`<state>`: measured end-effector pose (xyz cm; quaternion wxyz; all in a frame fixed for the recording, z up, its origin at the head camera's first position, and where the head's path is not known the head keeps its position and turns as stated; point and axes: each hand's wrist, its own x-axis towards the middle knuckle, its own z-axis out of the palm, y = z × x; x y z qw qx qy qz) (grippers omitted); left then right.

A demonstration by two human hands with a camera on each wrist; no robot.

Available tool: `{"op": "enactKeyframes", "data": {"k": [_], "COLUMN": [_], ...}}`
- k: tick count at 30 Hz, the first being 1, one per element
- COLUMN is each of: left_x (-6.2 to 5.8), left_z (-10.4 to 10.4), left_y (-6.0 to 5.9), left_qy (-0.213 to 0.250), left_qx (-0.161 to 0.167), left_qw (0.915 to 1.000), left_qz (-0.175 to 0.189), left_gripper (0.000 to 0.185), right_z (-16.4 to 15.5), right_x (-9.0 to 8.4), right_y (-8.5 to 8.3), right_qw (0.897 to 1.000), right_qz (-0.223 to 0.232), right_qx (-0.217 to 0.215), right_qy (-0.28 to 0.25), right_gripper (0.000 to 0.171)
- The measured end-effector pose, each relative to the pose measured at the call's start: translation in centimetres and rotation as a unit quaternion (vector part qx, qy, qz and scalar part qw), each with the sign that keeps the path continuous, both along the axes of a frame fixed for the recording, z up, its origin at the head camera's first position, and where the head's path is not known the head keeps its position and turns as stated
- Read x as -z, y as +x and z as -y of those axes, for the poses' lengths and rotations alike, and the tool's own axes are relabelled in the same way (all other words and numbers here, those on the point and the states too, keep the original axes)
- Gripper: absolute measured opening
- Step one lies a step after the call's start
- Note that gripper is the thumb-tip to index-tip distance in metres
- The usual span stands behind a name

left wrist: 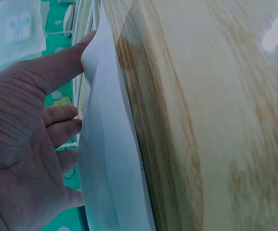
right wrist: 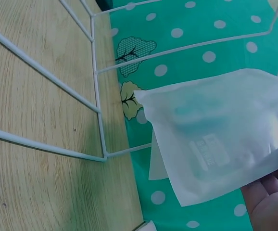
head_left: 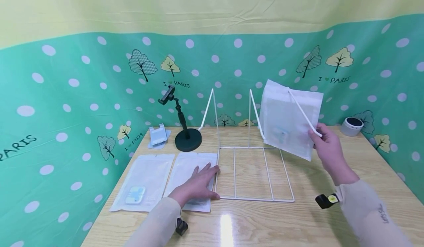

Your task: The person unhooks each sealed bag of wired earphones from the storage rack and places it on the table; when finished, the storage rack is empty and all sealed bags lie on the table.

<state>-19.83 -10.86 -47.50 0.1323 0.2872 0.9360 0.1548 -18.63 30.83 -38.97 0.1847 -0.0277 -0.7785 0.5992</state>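
My right hand (head_left: 322,137) pinches the right edge of a white translucent pouch (head_left: 286,119) and holds it upright above the back right of a white wire rack (head_left: 255,200). One slanted rack wire (head_left: 302,110) crosses in front of the pouch. The right wrist view shows the pouch (right wrist: 221,144) with a faint bluish item inside, next to the rack's wires (right wrist: 96,96). My left hand (head_left: 200,180) lies flat, fingers straight, on a second white pouch (head_left: 185,168) on the table, just left of the rack. In the left wrist view, the thumb (left wrist: 67,62) touches that pouch (left wrist: 105,163).
A third pouch (head_left: 142,177) with a blue item lies further left on the wooden table (head_left: 298,225). Behind stand a black phone stand (head_left: 187,138), a small white holder (head_left: 158,134) and a grey cylinder (head_left: 352,126) at the back right. Green dotted cloth walls the table in.
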Motion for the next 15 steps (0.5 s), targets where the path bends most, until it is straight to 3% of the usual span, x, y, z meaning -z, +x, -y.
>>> {"op": "enactKeyframes", "data": {"k": [7, 12, 15], "left_x": [0.0, 0.1, 0.0], "left_z": [0.1, 0.1, 0.1], "left_y": [0.0, 0.0, 0.0], "left_qy": [0.001, 0.004, 0.006], "left_qx": [-0.001, -0.001, -0.002], "left_qw": [1.0, 1.0, 1.0], "left_qz": [-0.001, 0.0, 0.001], "left_gripper": [0.092, 0.093, 0.093], "right_z": [-0.3, -0.6, -0.9], "right_x": [-0.5, -0.5, -0.4], "right_y": [1.3, 2.6, 3.3], "right_qw": [0.998, 0.988, 0.986], "right_qz": [-0.001, -0.025, -0.031], "right_qx": [-0.046, -0.094, -0.114], "right_qy": [-0.047, -0.118, -0.121], "right_gripper": [0.018, 0.02, 0.023]}}
